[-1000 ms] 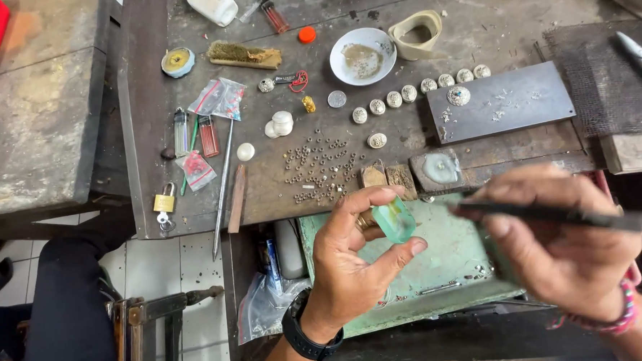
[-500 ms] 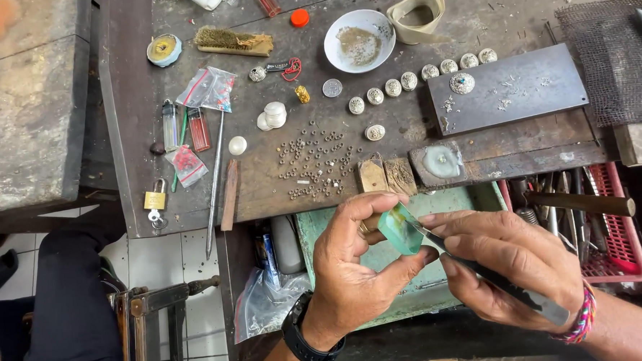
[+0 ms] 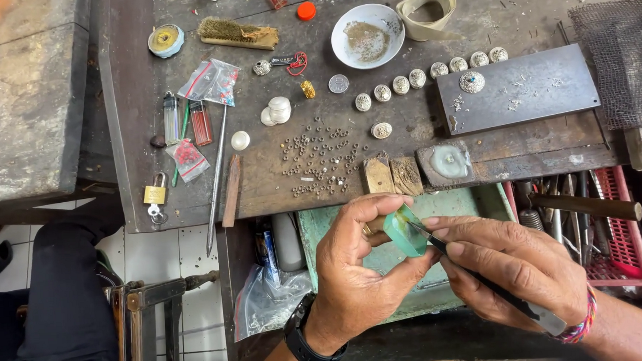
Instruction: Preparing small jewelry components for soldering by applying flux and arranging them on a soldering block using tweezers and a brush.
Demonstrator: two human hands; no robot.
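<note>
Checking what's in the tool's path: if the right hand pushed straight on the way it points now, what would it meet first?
Probably the green block pinched in the left hand: the right hand aims its thin dark tool up-left, tip already at it.

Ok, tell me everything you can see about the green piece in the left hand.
The green piece is small, translucent and rounded, like wax or resin, smooth and pale at its edges. It is held tilted between the left hand's thumb and fingers, over an open drawer. The tip of the tool held by the right hand touches it.
</note>
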